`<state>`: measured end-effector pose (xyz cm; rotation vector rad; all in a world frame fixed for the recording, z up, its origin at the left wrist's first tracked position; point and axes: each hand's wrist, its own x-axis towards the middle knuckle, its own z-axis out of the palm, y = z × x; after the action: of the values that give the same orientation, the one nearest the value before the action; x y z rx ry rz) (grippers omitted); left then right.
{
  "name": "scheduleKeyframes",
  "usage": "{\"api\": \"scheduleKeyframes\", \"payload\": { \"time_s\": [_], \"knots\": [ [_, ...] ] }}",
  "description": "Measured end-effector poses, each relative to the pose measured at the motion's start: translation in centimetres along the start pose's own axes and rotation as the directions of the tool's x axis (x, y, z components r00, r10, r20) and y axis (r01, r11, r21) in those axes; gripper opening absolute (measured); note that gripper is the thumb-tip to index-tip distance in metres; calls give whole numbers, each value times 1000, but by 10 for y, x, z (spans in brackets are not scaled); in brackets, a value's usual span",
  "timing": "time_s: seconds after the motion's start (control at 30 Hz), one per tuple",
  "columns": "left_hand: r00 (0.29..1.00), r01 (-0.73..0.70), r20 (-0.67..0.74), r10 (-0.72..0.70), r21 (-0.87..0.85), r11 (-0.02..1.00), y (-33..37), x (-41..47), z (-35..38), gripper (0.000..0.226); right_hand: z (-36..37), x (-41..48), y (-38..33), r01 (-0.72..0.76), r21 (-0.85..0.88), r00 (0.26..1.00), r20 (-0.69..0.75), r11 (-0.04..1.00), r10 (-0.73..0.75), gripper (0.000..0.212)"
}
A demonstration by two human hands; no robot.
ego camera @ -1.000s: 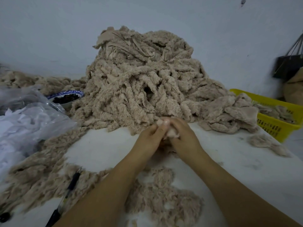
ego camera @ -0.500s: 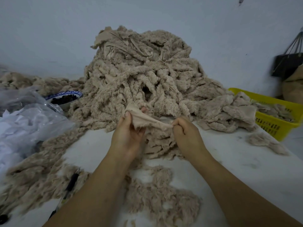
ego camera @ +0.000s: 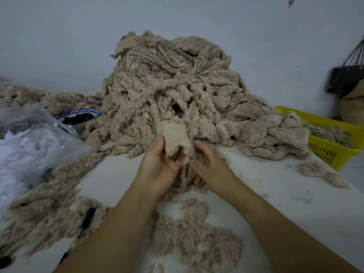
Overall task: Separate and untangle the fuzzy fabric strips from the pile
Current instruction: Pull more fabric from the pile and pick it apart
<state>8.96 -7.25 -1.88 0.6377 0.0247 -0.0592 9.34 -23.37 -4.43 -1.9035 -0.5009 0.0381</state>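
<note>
**Left hand holds one strip up at the near edge of the pile**

Your left hand [ego camera: 159, 166] has its grip closed on a fuzzy strip [ego camera: 174, 137]: thumb on the left side, fingers curled behind. The strip's smooth backing faces you, and its top end stands up in front of the pile [ego camera: 177, 85]. The lower, fuzzy part of the strip hangs down between your two hands.

Your right hand [ego camera: 210, 166] sits just beside the left, fingers curled against that hanging part. You cannot tell from this view whether its grip is actually closed on the fabric or only resting on it.

The pile is tall and tangled, at the far middle of the white surface [ego camera: 275, 198], against the wall. Its right side spills to the rim of a yellow basket [ego camera: 334, 152] that has more pieces inside.

Loose fluff [ego camera: 197, 239] lies on the near surface between your forearms. More strips [ego camera: 39, 211] trail along the left, with a black pen [ego camera: 87, 217] lying among them. A clear plastic bag [ego camera: 39, 142] sits further left, with a blue-rimmed bowl [ego camera: 78, 117] of dark bits behind it. A small scrap [ego camera: 319, 172] lies alone on the right, near the basket
</note>
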Motion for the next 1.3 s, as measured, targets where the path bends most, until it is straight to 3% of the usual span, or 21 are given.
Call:
{"api": "scheduleKeyframes", "payload": {
  "time_s": [0.1, 0.17, 0.23, 0.3, 0.4, 0.5, 0.63, 0.73, 0.83, 0.9, 1.03, 1.13, 1.2, 1.3],
  "knots": [
    [996, 51, 71, -45, -87, 995, 5, -4, 0, 37, 3, -1, -2, 1, -189, 1000, 7, 982, 1, 3],
    [991, 101, 111, -78, -226, 969, 11, -3, -6, 44, -2, 1, 1, -41, -279, 996, -88, 959, 17, 9],
    [996, 84, 19, -82, -263, 961, 14, -1, -11, 32, -9, 1, 3, -95, -236, 975, -217, 967, 43, 19],
    [995, 13, -99, -30, -167, 986, 14, 1, -12, 32, -15, 0, 4, -124, -144, 955, -286, 982, 78, 13],
    [988, -17, -153, 1, -102, 995, 14, 2, -10, 52, -15, 0, -3, -140, 81, 933, -324, 987, 159, 37],
    [974, -14, -227, -4, -78, 997, 15, 0, -8, 40, -16, 3, -2, -190, 451, 924, -219, 872, 315, 31],
    [972, -8, -236, -10, -77, 997, 17, 0, -10, 39, -19, 6, 2, -154, 619, 918, -198, 770, 343, 38],
    [968, 18, -251, -11, 23, 1000, 16, 1, -10, 34, -22, 7, 2, -156, 554, 892, -277, 817, 358, 46],
    [981, -25, -186, 64, 202, 979, 9, 0, -3, 30, -17, 4, 6, -243, 146, 932, -240, 959, 273, 62],
    [979, -102, -125, 160, 379, 920, 2, 0, -2, 24, -10, 0, 7, -184, -43, 969, -177, 982, 173, 57],
    [975, -188, 42, 219, 686, 703, -8, -3, -1, 26, -2, 2, 2, -89, 107, 983, -152, 990, 104, 38],
    [976, -204, 205, 69, 764, 612, -13, -6, 2, 40, -4, 3, 4, -99, 312, 989, -77, 945, 129, 51],
    [967, -199, 254, -14, 790, 579, -17, -9, 3, 42, -7, 5, 4, -80, 406, 981, -128, 910, 143, 45],
    [978, -174, 207, -1, 823, 541, -17, -10, 2, 42, -13, 9, 3, -82, 450, 930, -286, 889, 231, 28]
  ]
}}
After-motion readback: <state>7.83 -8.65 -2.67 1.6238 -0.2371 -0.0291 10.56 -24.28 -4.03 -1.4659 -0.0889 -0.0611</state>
